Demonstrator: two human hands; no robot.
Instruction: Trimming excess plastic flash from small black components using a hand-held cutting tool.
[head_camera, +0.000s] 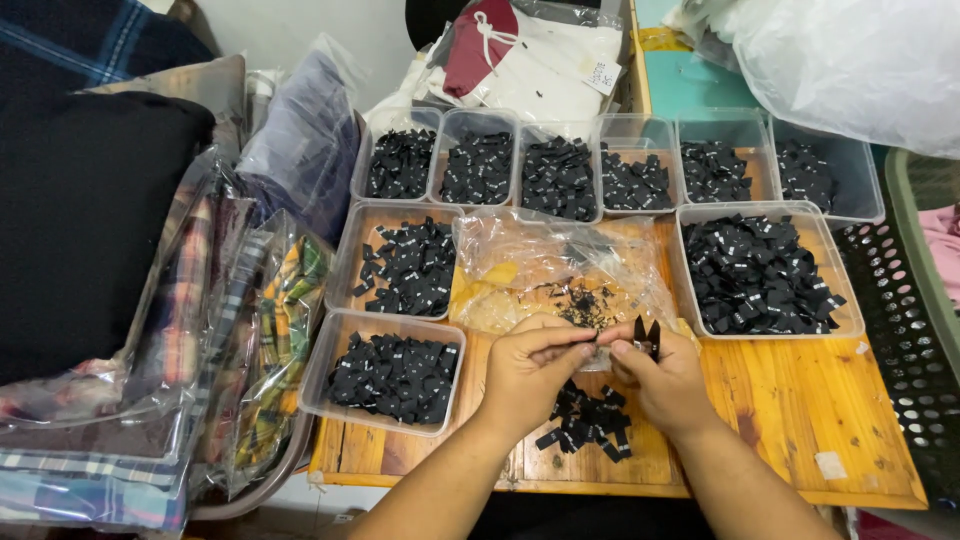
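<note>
Head view: near the wooden surface (780, 400)'s front edge, both forearms angle inward. Left hand (530, 365) and right hand (665, 375) meet, fingers (585, 345) clamped on a small black label (603, 338); the right also grips black snips (647, 335). Loose labels (585, 420) lie just beneath.

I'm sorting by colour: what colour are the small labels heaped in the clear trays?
Black, with tiny white marks; the labels show best in the head view.
</note>
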